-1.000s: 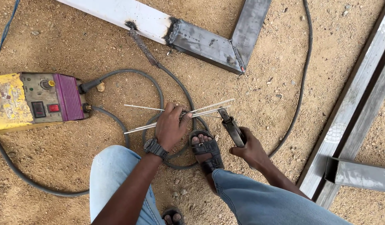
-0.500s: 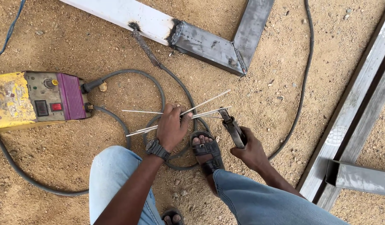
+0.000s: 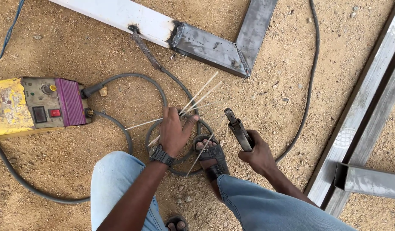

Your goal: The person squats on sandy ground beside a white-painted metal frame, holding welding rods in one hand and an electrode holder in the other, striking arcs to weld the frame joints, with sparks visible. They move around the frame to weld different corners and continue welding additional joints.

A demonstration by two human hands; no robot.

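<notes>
Down on the sandy ground, left hand (image 3: 174, 133) closes around a fanned bunch of welding rods (image 3: 197, 99) — one loose rod (image 3: 201, 155) lies across the sandalled foot (image 3: 211, 155). Right hand (image 3: 258, 153) grips the electrode holder (image 3: 237, 128), wrapped tight. Likely best to single out one rod, pinch near its bare end, keep the others clear of the cable (image 3: 137, 78) coils and yellow welding machine (image 3: 35, 106) — holder steady beside it.

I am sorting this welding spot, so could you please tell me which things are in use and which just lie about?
In hand:
- left hand gathering thin welding rods
- right hand gripping the electrode holder

Lying about:
- yellow welding machine
- grey cable
- steel frame corner
- steel tubes
</notes>
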